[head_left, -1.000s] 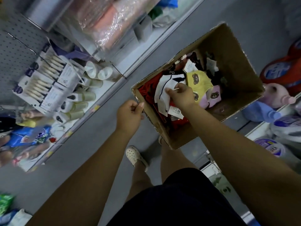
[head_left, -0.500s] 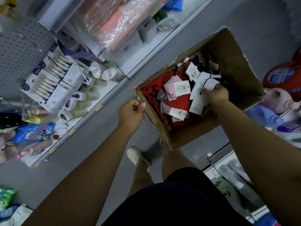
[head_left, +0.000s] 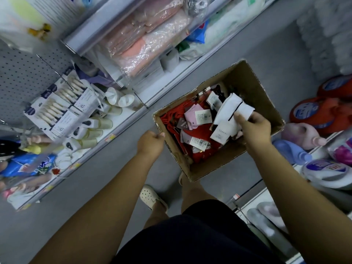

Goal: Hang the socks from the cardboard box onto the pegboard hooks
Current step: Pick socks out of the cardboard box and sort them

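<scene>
We record a white sock pair (head_left: 231, 111) with a black line and paper tag, pinched in the curled fingers of the right hand (head_left: 253, 128), raised just above the open cardboard box (head_left: 266, 96). The left hand (head_left: 150, 142) grips the box rim.

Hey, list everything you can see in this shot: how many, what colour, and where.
cardboard box: one, brown, centre
white socks: one bundle, white with black trim, over the box
pink socks: a few, pink, inside the box
red items: a pile, red, box bottom
pegboard: one, grey, upper left
cream bottles: several, cream, left shelf
wrapped bundles: several, pink, top shelf
detergent jugs: at least two, orange, right edge
clog: one, white, on the floor
left hand: one, grips the box's rim
right hand: one, holds the white socks
</scene>
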Motion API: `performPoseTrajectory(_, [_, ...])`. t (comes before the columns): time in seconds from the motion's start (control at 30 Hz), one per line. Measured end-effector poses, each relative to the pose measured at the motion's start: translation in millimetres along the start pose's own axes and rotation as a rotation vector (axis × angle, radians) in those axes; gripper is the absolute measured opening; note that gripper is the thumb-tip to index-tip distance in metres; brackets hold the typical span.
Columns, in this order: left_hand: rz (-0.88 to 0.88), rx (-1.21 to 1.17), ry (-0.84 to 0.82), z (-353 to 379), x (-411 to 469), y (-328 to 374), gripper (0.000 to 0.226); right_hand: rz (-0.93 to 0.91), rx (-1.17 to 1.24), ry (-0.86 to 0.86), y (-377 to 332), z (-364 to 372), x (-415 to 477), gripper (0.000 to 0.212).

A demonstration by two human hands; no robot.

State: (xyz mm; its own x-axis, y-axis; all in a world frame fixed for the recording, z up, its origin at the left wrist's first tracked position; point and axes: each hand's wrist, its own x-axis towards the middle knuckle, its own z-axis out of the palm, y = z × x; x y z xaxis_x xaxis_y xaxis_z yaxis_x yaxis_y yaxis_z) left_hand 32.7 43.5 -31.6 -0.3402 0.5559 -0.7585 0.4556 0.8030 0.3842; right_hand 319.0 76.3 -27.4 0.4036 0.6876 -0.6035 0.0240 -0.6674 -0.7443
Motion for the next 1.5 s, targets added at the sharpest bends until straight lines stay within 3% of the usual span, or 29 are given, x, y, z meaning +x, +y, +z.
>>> performPoseTrajectory(0.13, [0.102, -0.258, 0.036, -13.8, -47.2, 14.3, 0.052, 0.016, 0.125, -0.278, -19.7, -0.4, -52.0, 0.012])
performPoseTrajectory(0.23, [0.175, -0.532, -0.178, -41.1, -87.4, 16.5, 0.069, 0.009, 0.123, -0.473, -27.2, 15.4, -93.3, 0.019])
performPoseTrajectory(0.33, [0.157, -0.621, -0.435, -73.4, -115.5, -0.8, 0.052, -0.053, 0.077, -0.640, -31.5, 45.4, -137.5, 0.022])
performPoseTrajectory(0.4, [0.139, -0.667, -0.481, -91.7, -129.2, -23.1, 0.057, -0.092, 0.066, -0.730, -33.6, 70.1, -168.0, 0.025])
performPoseTrajectory(0.47, [0.114, -0.727, -0.441, -109.5, -140.5, -52.9, 0.066, -0.125, 0.062, -0.775, -33.3, 96.1, -196.9, 0.025])
performPoseTrajectory(0.6, [0.158, -0.736, -0.263, -161.4, -160.4, -116.3, 0.047, -0.168, 0.012, -0.788, -26.5, 147.3, -257.1, 0.020])
performPoseTrajectory(0.8, [0.269, -0.640, -0.054, -250.0, -176.6, -224.3, 0.024, 0.017, 0.176, -0.904, 1.4, 231.2, -346.6, 0.021])
performPoseTrajectory(0.93, [0.345, -0.534, 0.053, -306.7, -190.2, -302.0, 0.025, 0.087, 0.057, -0.993, 34.4, 291.5, -403.5, 0.051])
performPoseTrajectory(0.97, [0.341, -0.529, 0.061, -318.7, -194.0, -320.6, 0.024, 0.088, 0.023, -0.997, 41.5, 304.6, -416.0, 0.050])
performPoseTrajectory(1.07, [0.293, -0.569, 0.082, -347.5, -209.4, -367.1, 0.027, 0.088, -0.082, -1.016, 52.9, 335.3, -445.0, 0.035])
performPoseTrajectory(1.2, [0.128, -0.646, 0.126, -368.2, -221.8, -410.3, 0.050, -0.001, -0.232, -1.039, 50.9, 359.7, -459.2, 0.040])
performPoseTrajectory(1.37, [0.007, -0.427, 0.259, -382.3, -213.5, -439.6, 0.019, 0.043, -0.340, -1.103, 51.8, 393.8, -458.3, 0.035])
performPoseTrajectory(1.5, [-0.055, -0.494, 0.272, -401.3, -201.7, -446.3, 0.012, 0.100, -0.377, -1.168, 47.0, 426.9, -465.5, 0.037])
